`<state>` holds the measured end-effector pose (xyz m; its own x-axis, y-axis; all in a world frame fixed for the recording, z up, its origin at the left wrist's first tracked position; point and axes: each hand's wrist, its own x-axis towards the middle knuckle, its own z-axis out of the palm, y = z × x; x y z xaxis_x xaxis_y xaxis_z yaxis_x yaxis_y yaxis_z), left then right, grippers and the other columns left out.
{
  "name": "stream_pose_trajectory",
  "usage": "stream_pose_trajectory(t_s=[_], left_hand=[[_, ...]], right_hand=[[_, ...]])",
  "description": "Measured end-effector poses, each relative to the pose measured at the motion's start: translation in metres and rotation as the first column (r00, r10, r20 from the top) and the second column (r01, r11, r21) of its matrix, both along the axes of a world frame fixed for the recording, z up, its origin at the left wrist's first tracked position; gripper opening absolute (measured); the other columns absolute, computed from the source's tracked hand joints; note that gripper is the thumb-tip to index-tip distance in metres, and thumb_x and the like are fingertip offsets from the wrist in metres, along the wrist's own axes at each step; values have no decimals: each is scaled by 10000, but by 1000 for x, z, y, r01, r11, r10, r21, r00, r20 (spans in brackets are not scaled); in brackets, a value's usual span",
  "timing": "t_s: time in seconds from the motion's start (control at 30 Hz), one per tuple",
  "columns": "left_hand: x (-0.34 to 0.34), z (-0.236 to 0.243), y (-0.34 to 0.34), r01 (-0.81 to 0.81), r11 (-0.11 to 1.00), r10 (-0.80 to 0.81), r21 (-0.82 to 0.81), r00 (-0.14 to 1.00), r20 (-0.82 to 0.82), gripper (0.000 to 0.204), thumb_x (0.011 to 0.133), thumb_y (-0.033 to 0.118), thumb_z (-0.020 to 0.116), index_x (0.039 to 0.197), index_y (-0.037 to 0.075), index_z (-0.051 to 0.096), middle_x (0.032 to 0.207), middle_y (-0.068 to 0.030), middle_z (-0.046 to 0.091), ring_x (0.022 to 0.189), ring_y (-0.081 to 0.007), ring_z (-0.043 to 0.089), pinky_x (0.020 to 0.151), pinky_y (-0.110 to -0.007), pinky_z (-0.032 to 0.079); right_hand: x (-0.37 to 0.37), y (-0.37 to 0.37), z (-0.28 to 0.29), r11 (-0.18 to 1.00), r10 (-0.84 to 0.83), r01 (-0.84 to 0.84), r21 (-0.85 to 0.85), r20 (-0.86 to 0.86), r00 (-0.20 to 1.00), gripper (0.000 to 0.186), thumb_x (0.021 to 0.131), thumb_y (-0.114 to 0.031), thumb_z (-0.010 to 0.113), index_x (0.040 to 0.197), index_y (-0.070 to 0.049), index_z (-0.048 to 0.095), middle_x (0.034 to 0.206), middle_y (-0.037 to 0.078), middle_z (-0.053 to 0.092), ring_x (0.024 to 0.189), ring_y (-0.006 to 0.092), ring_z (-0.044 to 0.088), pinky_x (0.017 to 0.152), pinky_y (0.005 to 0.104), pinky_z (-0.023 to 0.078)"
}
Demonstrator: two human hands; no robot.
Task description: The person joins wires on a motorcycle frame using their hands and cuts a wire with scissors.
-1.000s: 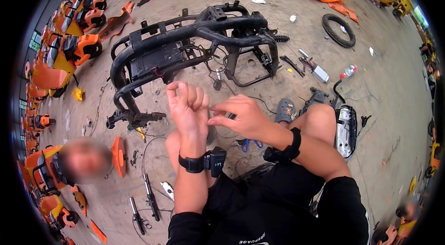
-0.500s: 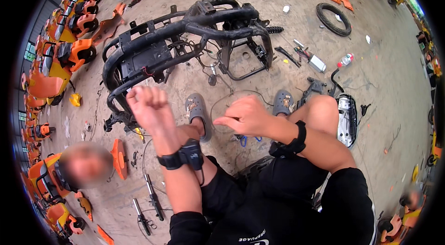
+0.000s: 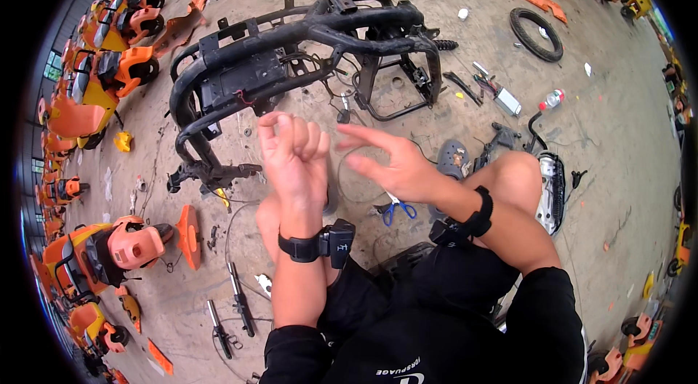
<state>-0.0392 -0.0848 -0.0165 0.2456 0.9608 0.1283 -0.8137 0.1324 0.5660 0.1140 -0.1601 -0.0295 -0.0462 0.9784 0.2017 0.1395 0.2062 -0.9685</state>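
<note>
My left hand (image 3: pixel 294 155) is raised over my lap with its fingers curled in toward the palm. No object shows in it. Close on its right is my right hand (image 3: pixel 389 160), its fingers stretched out and apart, slightly blurred, with nothing between them. The hands do not touch. Beyond them a black tubular scooter frame (image 3: pixel 291 38) lies on the floor, with loose wires hanging from it. Below my right hand lies a pair of scissors (image 3: pixel 398 213) with blue handles. A thin cable (image 3: pixel 342 180) loops on the floor, partly hidden by my hands.
On the right lie a tyre (image 3: pixel 536 35), a silver box with wires (image 3: pixel 507 100), a plastic bottle (image 3: pixel 552 99) and a black-and-silver part (image 3: pixel 552 191). Two shock absorbers (image 3: pixel 240 300) lie at lower left. Rows of orange and yellow scooters (image 3: pixel 80 118) line the left side.
My left hand has moved right, nearer my right hand, still curled. My right hand has gone from closed with the thumb out to spread fingers. The view has shifted slightly.
</note>
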Motion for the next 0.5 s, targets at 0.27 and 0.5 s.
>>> stream_pose_trajectory(t_s=[0.27, 0.5], left_hand=[[10, -5, -6, 66, 997, -67, -39, 997, -22, 8, 1006, 135, 473, 999, 130, 472, 595, 26, 319, 520, -96, 289, 498, -261, 269], [5, -8, -2, 102, 994, -101, -33, 995, 23, 46, 999, 119, 477, 967, 102, 506, 591, 28, 319, 522, -92, 289, 499, -252, 256]], right_hand=[[-7, -1, -3, 990, -116, 124, -67, 109, 987, 191, 936, -151, 593, 1004, 1, 688, 683, 43, 626, 584, 61, 497, 521, 247, 397], [6, -11, 11, 987, -158, 157, 25, 207, 965, 151, 901, -125, 608, 950, -29, 713, 636, 67, 608, 530, 70, 453, 489, 256, 367]])
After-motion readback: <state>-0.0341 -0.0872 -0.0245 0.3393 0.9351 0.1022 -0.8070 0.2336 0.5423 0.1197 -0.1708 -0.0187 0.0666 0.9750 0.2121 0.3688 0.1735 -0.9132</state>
